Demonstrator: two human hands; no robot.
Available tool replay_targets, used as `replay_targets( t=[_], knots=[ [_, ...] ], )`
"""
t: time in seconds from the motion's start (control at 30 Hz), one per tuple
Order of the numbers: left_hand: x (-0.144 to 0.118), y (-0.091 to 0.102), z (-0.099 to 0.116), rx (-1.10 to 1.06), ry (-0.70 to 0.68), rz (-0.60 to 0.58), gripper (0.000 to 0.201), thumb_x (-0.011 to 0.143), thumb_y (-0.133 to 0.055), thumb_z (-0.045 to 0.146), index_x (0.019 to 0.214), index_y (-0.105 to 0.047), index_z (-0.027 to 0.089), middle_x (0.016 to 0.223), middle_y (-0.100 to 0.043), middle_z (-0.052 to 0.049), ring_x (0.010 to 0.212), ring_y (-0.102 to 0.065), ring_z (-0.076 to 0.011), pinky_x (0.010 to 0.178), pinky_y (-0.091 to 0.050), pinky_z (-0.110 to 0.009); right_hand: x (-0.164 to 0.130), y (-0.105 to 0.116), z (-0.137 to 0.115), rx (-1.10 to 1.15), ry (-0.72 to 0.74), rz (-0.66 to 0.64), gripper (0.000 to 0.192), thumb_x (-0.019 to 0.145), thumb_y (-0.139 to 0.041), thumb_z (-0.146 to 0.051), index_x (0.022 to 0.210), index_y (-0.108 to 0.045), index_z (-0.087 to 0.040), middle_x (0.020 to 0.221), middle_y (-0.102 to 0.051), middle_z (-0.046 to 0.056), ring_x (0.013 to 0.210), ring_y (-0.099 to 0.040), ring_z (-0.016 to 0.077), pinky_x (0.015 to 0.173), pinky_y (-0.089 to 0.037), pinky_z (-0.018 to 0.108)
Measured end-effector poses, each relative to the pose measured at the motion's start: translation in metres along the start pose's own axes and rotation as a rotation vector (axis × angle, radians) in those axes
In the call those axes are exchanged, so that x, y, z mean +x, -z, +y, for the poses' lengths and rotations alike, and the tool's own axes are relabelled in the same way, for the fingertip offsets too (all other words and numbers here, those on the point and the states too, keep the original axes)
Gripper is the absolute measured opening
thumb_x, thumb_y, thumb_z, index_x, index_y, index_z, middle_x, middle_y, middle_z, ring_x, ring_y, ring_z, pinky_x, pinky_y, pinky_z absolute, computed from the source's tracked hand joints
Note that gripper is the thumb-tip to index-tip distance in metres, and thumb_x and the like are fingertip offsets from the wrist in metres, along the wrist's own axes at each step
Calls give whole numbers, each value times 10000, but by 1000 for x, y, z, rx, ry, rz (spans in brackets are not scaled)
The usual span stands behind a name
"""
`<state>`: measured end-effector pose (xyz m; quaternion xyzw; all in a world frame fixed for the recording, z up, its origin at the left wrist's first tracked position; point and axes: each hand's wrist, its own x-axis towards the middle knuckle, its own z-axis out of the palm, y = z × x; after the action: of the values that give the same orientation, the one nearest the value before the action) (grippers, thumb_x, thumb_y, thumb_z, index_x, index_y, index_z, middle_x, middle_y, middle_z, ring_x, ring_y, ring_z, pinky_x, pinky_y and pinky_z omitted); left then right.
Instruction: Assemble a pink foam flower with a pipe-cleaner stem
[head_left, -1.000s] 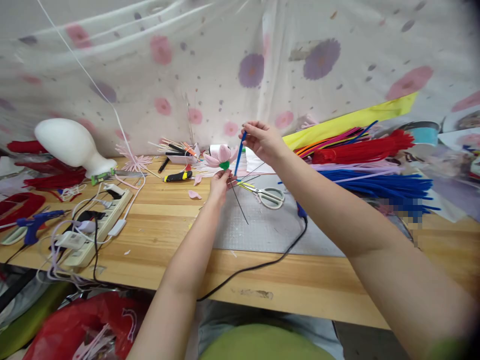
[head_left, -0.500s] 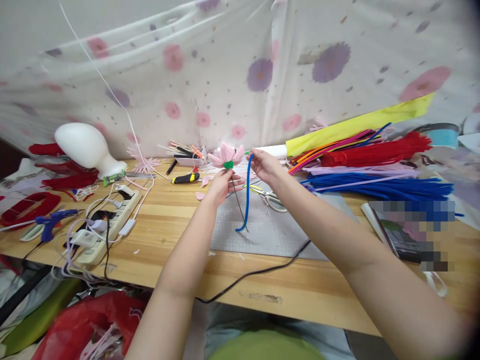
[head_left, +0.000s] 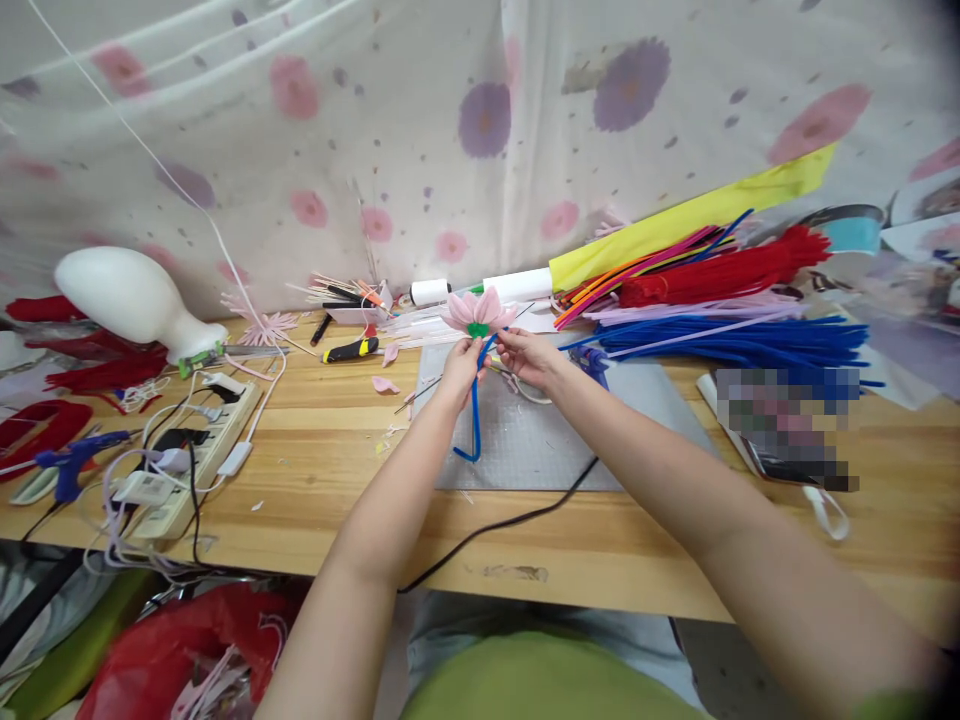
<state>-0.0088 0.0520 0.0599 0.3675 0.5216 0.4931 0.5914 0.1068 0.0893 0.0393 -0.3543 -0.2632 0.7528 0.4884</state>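
Both forearms are bare, with no sleeves reaching the wrists and no watch, ring or bracelet on the left hand (head_left: 463,362) or the right hand (head_left: 527,355). Near the lower edge a lime-green garment (head_left: 540,680) covers the torso, over grey-blue fabric.

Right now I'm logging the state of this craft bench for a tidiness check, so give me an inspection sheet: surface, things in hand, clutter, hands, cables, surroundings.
Surface: wooden table with a grey cutting mat in the middle.
Things in hand: pink flower with a green base; blue pipe cleaner hanging from it, its lower end curled on the mat.
Clutter: piles of blue pipe cleaners and red pipe cleaners, yellow-handled knife, pink petals, white foam head.
Hands: left hand grips the stem under the flower; right hand pinches the pipe cleaner beside it.
Cables: black cord across the mat and over the front edge; power strip with tangled leads; blue glue gun.
Surroundings: flowered cloth behind; red bag below.
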Motion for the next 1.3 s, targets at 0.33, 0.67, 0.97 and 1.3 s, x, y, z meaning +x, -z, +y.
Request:
replay_targets(
  t=[0.33,0.67,0.97,1.3],
  knots=[
    [6,2,-10,-201,48,67,96,811,-589,185,751,-566,113,584,-610,-1,466,-562,-64,518,-442,-182,-13,2,-10,-318,22,-191,123,665,-651,-127,678,-531,-149,530,-507,-66,446,-430,25,421,-342,131],
    [14,4,-16,-314,69,3,141,858,-518,211,794,-621,139,661,-660,-13,563,-611,-96,767,-525,-306,-6,-9,3,-891,260,13,106,697,-641,-186,700,-541,-152,582,-556,-39,482,-510,74,456,-396,191],
    [9,8,-5,-217,97,-24,106,741,-662,219,764,-647,117,640,-647,-30,685,-652,-134,805,-528,-310,-1,-14,-9,-1385,354,93,93,680,-644,-223,749,-637,-162,725,-669,9,678,-606,128,606,-423,214],
    [22,-2,-1,-320,68,122,79,762,-583,133,691,-607,106,680,-672,-58,737,-666,-162,738,-541,-305,-14,-24,-4,-1470,502,168,140,744,-597,-290,841,-625,-193,841,-684,33,792,-609,167,719,-420,263]
  ],
)
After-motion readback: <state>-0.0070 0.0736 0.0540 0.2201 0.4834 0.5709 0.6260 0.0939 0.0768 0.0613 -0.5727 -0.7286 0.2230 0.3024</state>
